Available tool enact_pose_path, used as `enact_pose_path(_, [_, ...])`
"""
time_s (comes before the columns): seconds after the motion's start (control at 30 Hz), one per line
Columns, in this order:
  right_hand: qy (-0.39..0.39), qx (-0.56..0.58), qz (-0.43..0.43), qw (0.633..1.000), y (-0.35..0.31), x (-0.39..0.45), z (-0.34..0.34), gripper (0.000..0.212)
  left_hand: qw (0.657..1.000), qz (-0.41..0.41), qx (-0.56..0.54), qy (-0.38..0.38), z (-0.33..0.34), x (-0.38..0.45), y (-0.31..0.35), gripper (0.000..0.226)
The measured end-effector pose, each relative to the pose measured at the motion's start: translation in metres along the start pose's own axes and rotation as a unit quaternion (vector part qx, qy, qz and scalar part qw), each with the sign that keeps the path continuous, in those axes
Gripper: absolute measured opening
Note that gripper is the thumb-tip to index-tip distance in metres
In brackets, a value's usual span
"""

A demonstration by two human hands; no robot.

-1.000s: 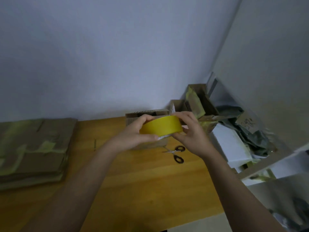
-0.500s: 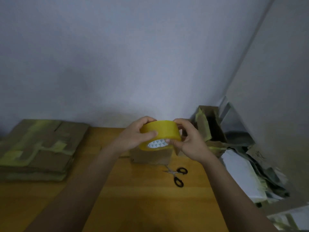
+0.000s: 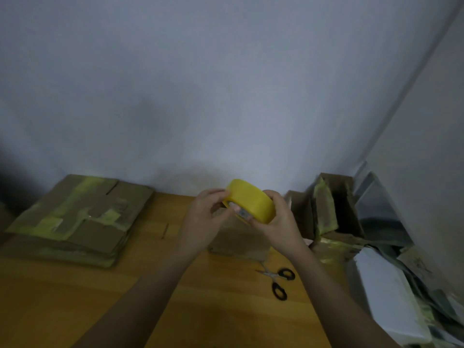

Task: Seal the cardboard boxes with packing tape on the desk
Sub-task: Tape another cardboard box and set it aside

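A yellow roll of packing tape is held up in the air above the wooden desk, tilted with its open core facing down and left. My right hand grips the roll's right side. My left hand holds its left edge with the fingertips at the rim. Directly below the hands a small brown cardboard box stands on the desk, largely hidden behind my wrists.
A stack of flattened cardboard boxes with yellow tape remnants lies at the left. Black-handled scissors lie on the desk right of the box. Open boxes, white foam and packaging clutter fill the right side by the wall.
The roll has tilted from lying level to slanting down to the right. The view has swung left, bringing more of the flattened stack into sight.
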State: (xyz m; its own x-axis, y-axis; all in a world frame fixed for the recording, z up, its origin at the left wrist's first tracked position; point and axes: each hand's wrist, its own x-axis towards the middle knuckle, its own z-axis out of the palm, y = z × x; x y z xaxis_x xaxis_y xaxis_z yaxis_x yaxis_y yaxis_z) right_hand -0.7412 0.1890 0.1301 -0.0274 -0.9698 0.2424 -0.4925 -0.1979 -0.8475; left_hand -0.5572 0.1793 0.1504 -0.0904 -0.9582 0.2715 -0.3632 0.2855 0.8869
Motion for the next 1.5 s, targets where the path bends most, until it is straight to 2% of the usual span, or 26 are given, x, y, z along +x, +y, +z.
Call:
enact_pose_path(0.13, [-0.076,0.086,0.013,0.993,-0.008,0.003,0.004,0.038,0.995,0.017,-0.069,0.063,-0.003,0.008,0.003,0.026])
enact_pose_path(0.23, [-0.114,0.118,0.022,0.986,-0.020,0.006,0.004,0.041,0.994,0.030,-0.098,0.039,-0.009,0.018,0.009,0.027])
enact_pose_path(0.37, [-0.086,0.094,-0.003,0.992,-0.031,0.012,0.009,0.041,0.997,0.069,-0.042,0.013,-0.019,0.026,0.014,0.029])
enact_pose_path(0.5, [-0.043,0.030,-0.045,0.998,-0.027,0.017,0.013,0.043,0.996,0.087,-0.023,-0.009,-0.023,0.035,0.017,0.015])
enact_pose_path(0.57, [-0.021,0.012,-0.055,0.998,-0.026,0.019,0.015,0.043,0.991,0.127,0.042,-0.002,-0.023,0.042,0.017,0.012])
enact_pose_path(0.7, [0.028,0.005,-0.076,0.997,-0.030,0.022,0.016,0.044,0.973,0.175,0.138,0.050,-0.020,0.048,0.018,0.028])
enact_pose_path(0.87, [0.055,0.009,-0.088,0.995,-0.032,0.024,0.012,0.040,0.972,0.181,0.133,0.070,-0.013,0.050,0.023,0.026])
enact_pose_path(1.23, [0.039,0.089,-0.041,0.994,-0.037,0.025,0.002,0.046,0.966,0.199,0.161,0.028,-0.008,0.043,0.023,0.026])
enact_pose_path(1.33, [0.032,0.119,-0.040,0.992,-0.042,0.024,-0.001,0.043,0.962,0.194,0.191,0.023,-0.011,0.046,0.028,0.034])
enact_pose_path(1.5, [0.026,0.123,-0.035,0.991,-0.041,0.020,-0.003,0.043,0.966,0.148,0.208,-0.025,-0.019,0.054,0.032,0.064])
